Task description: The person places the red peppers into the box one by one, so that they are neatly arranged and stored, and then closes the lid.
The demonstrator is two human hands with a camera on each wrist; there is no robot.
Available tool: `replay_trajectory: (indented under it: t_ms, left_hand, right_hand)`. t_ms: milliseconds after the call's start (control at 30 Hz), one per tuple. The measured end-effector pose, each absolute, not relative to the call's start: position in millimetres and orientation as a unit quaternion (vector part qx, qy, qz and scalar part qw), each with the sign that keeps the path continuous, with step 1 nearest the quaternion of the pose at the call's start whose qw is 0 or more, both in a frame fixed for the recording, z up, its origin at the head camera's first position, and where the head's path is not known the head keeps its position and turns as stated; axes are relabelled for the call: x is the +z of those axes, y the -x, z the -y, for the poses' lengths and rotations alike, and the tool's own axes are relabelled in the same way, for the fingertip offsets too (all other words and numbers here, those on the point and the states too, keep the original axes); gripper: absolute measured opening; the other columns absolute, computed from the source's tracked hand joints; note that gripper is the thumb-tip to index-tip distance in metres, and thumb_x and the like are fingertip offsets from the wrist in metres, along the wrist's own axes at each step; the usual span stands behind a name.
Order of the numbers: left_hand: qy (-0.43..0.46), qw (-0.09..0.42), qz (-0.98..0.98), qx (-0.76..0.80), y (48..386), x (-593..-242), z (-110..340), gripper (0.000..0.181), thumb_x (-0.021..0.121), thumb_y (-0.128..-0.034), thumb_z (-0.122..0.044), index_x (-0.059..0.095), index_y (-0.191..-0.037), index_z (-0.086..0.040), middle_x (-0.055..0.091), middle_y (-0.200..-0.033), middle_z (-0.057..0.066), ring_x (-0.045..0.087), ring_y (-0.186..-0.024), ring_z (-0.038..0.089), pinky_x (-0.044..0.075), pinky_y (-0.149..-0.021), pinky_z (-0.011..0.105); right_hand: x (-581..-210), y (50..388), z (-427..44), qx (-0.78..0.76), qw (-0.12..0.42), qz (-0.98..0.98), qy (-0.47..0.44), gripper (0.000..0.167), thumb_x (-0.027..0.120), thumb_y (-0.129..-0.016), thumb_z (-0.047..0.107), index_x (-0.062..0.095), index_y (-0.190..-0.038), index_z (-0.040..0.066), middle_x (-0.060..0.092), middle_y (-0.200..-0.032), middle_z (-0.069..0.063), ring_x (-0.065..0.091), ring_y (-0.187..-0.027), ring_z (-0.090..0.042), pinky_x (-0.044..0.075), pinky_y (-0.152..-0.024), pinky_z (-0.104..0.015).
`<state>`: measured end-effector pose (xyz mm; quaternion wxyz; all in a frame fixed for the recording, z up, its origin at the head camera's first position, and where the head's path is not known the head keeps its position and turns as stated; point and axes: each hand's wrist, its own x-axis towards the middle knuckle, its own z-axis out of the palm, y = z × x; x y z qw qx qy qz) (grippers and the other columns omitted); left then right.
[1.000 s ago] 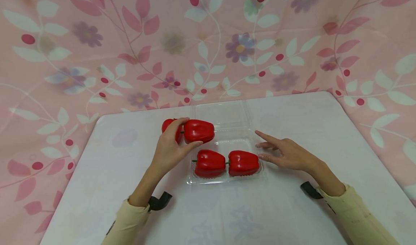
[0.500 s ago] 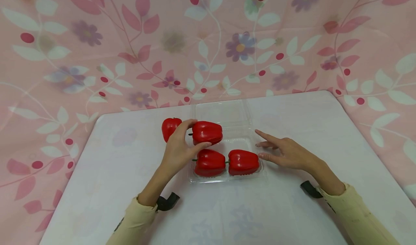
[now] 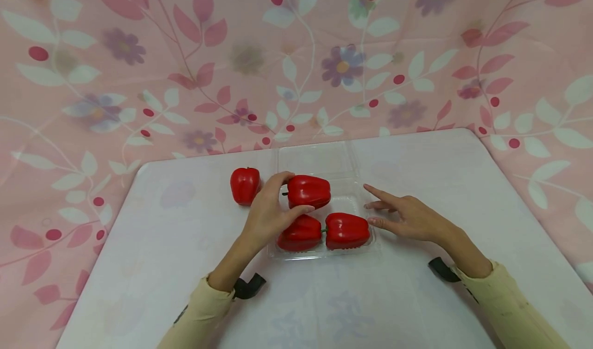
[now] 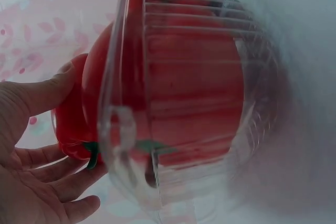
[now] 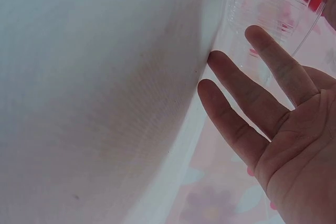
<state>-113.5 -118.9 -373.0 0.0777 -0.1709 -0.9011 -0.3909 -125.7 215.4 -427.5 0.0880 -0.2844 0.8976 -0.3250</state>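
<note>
My left hand [image 3: 268, 210] grips a red bell pepper [image 3: 309, 191] between thumb and fingers, above the back part of a clear plastic clamshell box [image 3: 319, 254]. Two more red peppers lie in the front of the box: a left one [image 3: 298, 236], partly covered by my left thumb, and a right one [image 3: 347, 230]. In the left wrist view the held pepper [image 4: 71, 121] shows its green stem, partly behind the box wall. My right hand [image 3: 407, 217] is beside the box's right edge, its fingers extended and holding nothing; whether they touch the box I cannot tell.
Another red pepper [image 3: 245, 185] stands on the white table [image 3: 185, 246] to the left of the box. The clear lid [image 3: 317, 160] lies folded back behind the box. A pink floral cloth [image 3: 296, 71] rises behind the table's far edge.
The left hand has carried its pepper rightward, from beside the box's left edge to over its back part. The pepper standing on the table has come into fuller view. The right hand stays put.
</note>
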Motion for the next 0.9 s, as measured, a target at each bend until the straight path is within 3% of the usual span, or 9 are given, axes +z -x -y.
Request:
replay_trajectory:
  t_ms: [400,900]
  left_hand:
    - [0.179,0.068,0.907,-0.374,113.8,-377.7,99.8,0.074,0.086,-0.0768,-0.031,0.047,-0.135,-0.007,0.058,-0.126,0.005,0.056,-0.112,0.019,0.054,-0.09,0.038]
    - [0.181,0.034,0.911,-0.37,116.8,-386.5,81.0,0.074,0.084,-0.0792,-0.032,0.045,-0.137,-0.007,0.057,-0.127,0.006,0.055,-0.112,0.021,0.054,-0.091,0.039]
  right_hand:
    - [-425.8,126.3,-215.6,-0.326,0.091,-0.897,0.285,0.076,0.065,-0.093,0.045,0.027,-0.156,0.03,0.067,-0.124,0.003,0.065,-0.11,-0.023,0.049,-0.092,-0.057]
    - [-425.4,126.6,-215.5,-0.327,0.091,-0.896,0.287,0.076,0.066,-0.092,0.044,0.028,-0.156,0.028,0.067,-0.124,0.003,0.065,-0.11,-0.023,0.05,-0.091,-0.057]
